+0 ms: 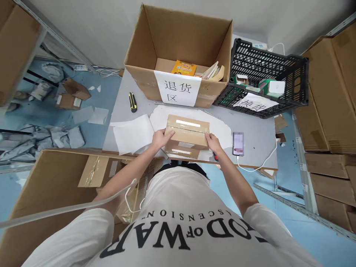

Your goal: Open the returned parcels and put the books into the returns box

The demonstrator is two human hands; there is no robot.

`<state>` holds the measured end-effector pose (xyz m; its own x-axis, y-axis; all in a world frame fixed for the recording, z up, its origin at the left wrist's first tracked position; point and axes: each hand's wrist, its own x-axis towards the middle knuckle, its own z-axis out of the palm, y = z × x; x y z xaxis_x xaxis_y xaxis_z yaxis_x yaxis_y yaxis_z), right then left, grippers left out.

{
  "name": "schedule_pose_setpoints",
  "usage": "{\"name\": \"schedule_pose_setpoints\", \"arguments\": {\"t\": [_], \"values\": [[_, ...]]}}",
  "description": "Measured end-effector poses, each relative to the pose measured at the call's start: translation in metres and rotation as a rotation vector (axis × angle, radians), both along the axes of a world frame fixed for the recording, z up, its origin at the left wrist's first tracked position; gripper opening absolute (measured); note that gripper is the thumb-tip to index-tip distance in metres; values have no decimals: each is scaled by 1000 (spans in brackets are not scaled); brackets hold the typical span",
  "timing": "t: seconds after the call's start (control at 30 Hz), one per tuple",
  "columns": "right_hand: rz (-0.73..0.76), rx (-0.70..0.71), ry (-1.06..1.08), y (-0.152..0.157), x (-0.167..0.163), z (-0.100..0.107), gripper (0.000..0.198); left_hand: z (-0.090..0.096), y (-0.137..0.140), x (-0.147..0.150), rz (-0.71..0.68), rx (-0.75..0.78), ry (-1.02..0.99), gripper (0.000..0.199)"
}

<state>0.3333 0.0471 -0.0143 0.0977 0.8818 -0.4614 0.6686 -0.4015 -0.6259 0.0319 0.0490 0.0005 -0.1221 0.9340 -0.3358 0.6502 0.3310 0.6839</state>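
A small cardboard box (187,135) closed with clear tape is between my two hands, near the front edge of the table (251,133). My left hand (162,138) grips its left end, thumb lying on the top. At the right end, my right hand (213,142) has its fingers around the corner. White labels show on the box. Under it lies a white sheet (222,128), and a loose white paper (132,134) is beside my left hand. A small red object (216,157) shows partly below my right hand; its kind is unclear.
Behind stands a large open carton (139,79) with books inside. To its right is a black plastic crate (302,79) holding small boxes. A yellow-black utility knife (132,102) lies left, a phone (238,144) on a cable right. A big open carton (55,193) stands lower left.
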Motion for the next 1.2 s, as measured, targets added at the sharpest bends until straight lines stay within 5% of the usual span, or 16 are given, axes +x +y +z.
{"name": "schedule_pose_setpoints", "arguments": {"t": [0.27, 0.37, 0.47, 0.6, 0.7, 0.8, 0.87, 0.97, 1.07, 1.2], "values": [[-140, 59, 154, -35, 13, -34, 53, -27, -34, 9, 135, 42, -118, 55], [-220, 69, -96, -47, 36, -54, 49, -31, -36, 13, 182, 58, -169, 55], [-121, -107, -364, -58, 51, -72, 58, -35, -38, 17, 242, 68, -184, 62], [-70, -216, -404, -62, 58, -81, 57, -43, -42, 20, 326, 64, -227, 71], [-122, -76, -330, -55, 63, -61, 53, -48, -44, 21, 347, 51, -282, 69], [-41, 203, -219, -36, 58, -15, 55, -52, -43, 21, 359, 43, -338, 69], [188, 310, -121, -20, 40, 21, 57, -53, -43, 20, 376, 35, -362, 72], [627, 264, -36, 5, -5, 59, 55, -52, -41, 20, 385, 32, -386, 72], [886, 235, -57, 25, -52, 69, 50, -49, -41, 21, 371, 46, -396, 66], [1024, 240, -132, 40, -82, 59, 52, -45, -42, 23, 377, 66, -390, 62]]}}
